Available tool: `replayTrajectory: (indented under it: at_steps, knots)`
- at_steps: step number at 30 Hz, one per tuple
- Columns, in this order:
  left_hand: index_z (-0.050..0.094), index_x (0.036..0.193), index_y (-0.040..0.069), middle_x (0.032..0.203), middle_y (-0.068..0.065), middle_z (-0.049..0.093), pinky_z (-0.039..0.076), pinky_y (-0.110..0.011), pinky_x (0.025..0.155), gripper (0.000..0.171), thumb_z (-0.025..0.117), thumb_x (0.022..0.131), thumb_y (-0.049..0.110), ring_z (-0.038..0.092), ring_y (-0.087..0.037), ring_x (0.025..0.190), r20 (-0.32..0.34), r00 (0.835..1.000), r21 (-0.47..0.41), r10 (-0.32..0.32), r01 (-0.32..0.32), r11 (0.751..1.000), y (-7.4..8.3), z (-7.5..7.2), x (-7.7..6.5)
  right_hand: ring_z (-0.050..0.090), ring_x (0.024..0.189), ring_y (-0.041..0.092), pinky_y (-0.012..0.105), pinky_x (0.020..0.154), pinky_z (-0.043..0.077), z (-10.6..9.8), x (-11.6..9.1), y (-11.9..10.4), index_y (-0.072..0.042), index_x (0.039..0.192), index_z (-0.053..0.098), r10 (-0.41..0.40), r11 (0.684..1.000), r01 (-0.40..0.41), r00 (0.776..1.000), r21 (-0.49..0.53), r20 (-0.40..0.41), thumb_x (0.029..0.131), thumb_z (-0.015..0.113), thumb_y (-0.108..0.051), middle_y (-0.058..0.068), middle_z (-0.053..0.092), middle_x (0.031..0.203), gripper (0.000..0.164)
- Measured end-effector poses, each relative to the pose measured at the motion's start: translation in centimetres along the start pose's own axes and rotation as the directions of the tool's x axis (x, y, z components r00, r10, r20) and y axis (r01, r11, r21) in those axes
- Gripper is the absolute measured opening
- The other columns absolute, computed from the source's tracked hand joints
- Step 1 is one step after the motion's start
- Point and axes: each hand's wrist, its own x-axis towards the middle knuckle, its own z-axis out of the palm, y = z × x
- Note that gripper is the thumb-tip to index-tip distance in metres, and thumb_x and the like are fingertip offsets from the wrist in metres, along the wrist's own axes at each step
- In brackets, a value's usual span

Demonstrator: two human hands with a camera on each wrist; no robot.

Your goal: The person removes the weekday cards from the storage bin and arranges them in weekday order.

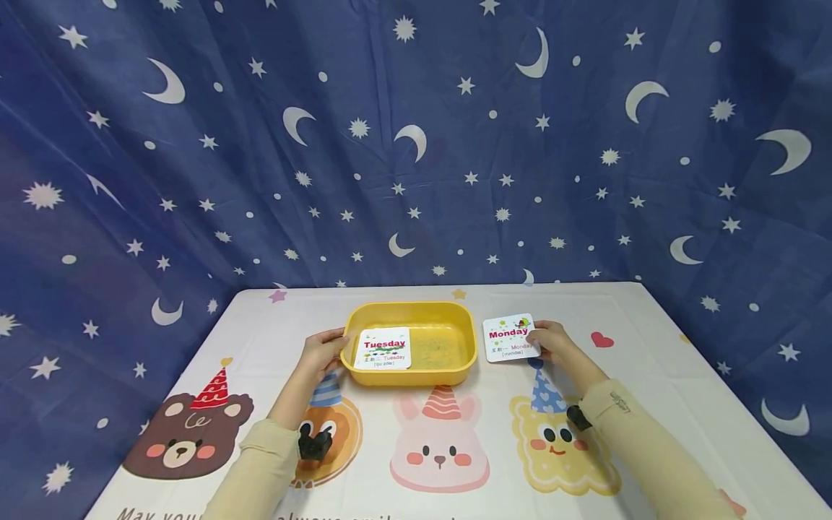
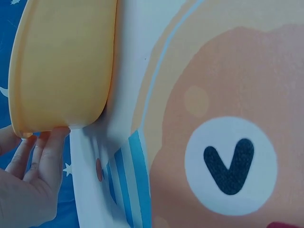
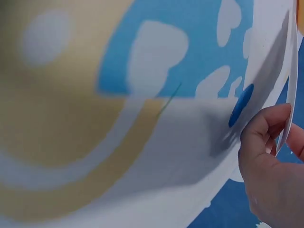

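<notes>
A shallow yellow plastic tray (image 1: 429, 378) stands toward the back of the table. Its left end is gripped by my left hand (image 1: 318, 355); in the left wrist view the thumb is at the rim and the fingers (image 2: 50, 154) press the outer wall. Inside the tray, at the left, lies a white card (image 1: 385, 361) printed "Tuesday". My right hand (image 1: 552, 342) pinches a "Monday" card (image 1: 500, 347) by its right edge, just right of the tray. The right wrist view shows that card edge-on between thumb and fingers (image 3: 259, 128).
A white tablecloth (image 1: 305, 307) with printed party animals covers the table. Behind it and at the sides hangs a dark blue curtain (image 1: 364, 209) with moons and stars. A black wrist device (image 1: 315, 444) sits under the left forearm, another (image 1: 578, 417) by the right sleeve.
</notes>
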Motion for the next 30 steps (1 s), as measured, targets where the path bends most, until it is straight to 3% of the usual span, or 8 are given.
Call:
replayTrajectory:
  at_steps: [7, 10, 13, 15, 18, 22, 26, 30]
  knots:
    - [0.046, 0.136, -0.002, 0.131, -0.026, 0.051, 0.054, -0.016, 0.060, 0.043, 0.053, 0.095, 0.011, 0.058, -0.007, 0.073, 0.009, 1.000, -0.009, 0.022, -0.022, 1.000, -0.2, 0.3, 0.0, 0.055, 0.088, 0.019, 0.022, 0.065, 0.055, 0.7, 1.5, -0.3, 0.008, 0.144, 0.025, 0.040, 0.997, -0.039, 0.999, 0.061, -0.023, 0.091, 0.046, 0.004, 0.028, 0.035, 0.142, 0.058]
    - [0.046, 0.136, -0.001, 0.131, -0.024, 0.050, 0.053, -0.015, 0.060, 0.044, 0.053, 0.095, 0.011, 0.057, -0.005, 0.071, 0.007, 1.000, -0.010, 0.016, -0.016, 1.000, -0.6, 0.2, 0.0, 0.057, 0.094, 0.023, 0.026, 0.073, 0.056, 1.1, 2.2, -0.2, 0.007, 0.143, 0.027, 0.050, 0.997, -0.047, 0.998, 0.057, -0.045, 0.091, 0.046, 0.004, 0.027, 0.038, 0.140, 0.056]
    - [0.046, 0.136, -0.001, 0.131, -0.025, 0.051, 0.053, -0.015, 0.059, 0.043, 0.053, 0.095, 0.011, 0.057, -0.005, 0.069, -0.001, 1.000, -0.014, 0.010, -0.010, 1.000, -0.7, 0.0, -0.1, 0.057, 0.101, 0.027, 0.031, 0.084, 0.055, 1.3, 3.6, 0.0, 0.008, 0.141, 0.031, 0.022, 0.999, -0.020, 0.997, 0.028, -0.070, 0.087, 0.049, 0.005, 0.027, 0.044, 0.136, 0.057]
    - [0.046, 0.136, -0.001, 0.131, -0.026, 0.051, 0.053, -0.016, 0.059, 0.043, 0.053, 0.095, 0.011, 0.058, -0.005, 0.069, -0.003, 1.000, -0.016, 0.009, -0.009, 1.000, -0.6, -0.1, -0.1, 0.056, 0.096, 0.025, 0.029, 0.081, 0.054, 1.3, 5.0, 0.5, 0.009, 0.136, 0.039, -0.024, 1.000, 0.024, 0.995, 0.002, -0.096, 0.082, 0.056, 0.003, 0.026, 0.051, 0.126, 0.057]
    - [0.046, 0.137, 0.000, 0.133, -0.026, 0.050, 0.054, -0.016, 0.061, 0.043, 0.053, 0.095, 0.012, 0.059, -0.006, 0.072, 0.003, 1.000, -0.013, 0.007, -0.007, 1.000, -0.4, 0.0, 0.0, 0.054, 0.095, 0.027, 0.031, 0.079, 0.052, 1.3, 5.6, 0.6, 0.011, 0.129, 0.044, -0.058, 0.997, 0.049, 0.986, -0.064, -0.155, 0.077, 0.060, 0.003, 0.026, 0.053, 0.119, 0.055]
    - [0.046, 0.137, 0.001, 0.133, -0.025, 0.050, 0.055, -0.017, 0.062, 0.044, 0.054, 0.096, 0.013, 0.059, -0.005, 0.071, 0.004, 1.000, -0.012, 0.008, -0.008, 1.000, -0.1, -0.1, 0.0, 0.053, 0.104, 0.033, 0.039, 0.089, 0.051, 2.2, 3.7, -0.6, 0.011, 0.121, 0.050, -0.073, 0.981, 0.027, 0.968, -0.190, -0.241, 0.079, 0.062, 0.001, 0.027, 0.054, 0.119, 0.045]
    - [0.046, 0.136, 0.000, 0.131, -0.026, 0.051, 0.053, -0.016, 0.059, 0.043, 0.054, 0.095, 0.012, 0.058, -0.004, 0.068, -0.002, 1.000, -0.011, 0.015, -0.015, 1.000, -0.1, 0.0, -0.1, 0.056, 0.099, 0.035, 0.040, 0.085, 0.052, 2.6, 1.9, -1.4, 0.010, 0.111, 0.054, -0.134, 0.931, 0.027, 0.953, -0.365, -0.272, 0.080, 0.067, -0.006, 0.025, 0.059, 0.110, 0.037]
    - [0.046, 0.136, -0.001, 0.130, -0.027, 0.051, 0.052, -0.015, 0.056, 0.043, 0.053, 0.095, 0.012, 0.058, -0.004, 0.066, -0.005, 1.000, -0.015, 0.019, -0.019, 1.000, -0.2, 0.0, -0.2, 0.059, 0.089, 0.031, 0.037, 0.078, 0.052, 2.9, 1.7, -1.4, 0.009, 0.105, 0.056, -0.170, 0.878, 0.019, 0.947, -0.478, -0.273, 0.081, 0.070, -0.011, 0.023, 0.062, 0.104, 0.034]
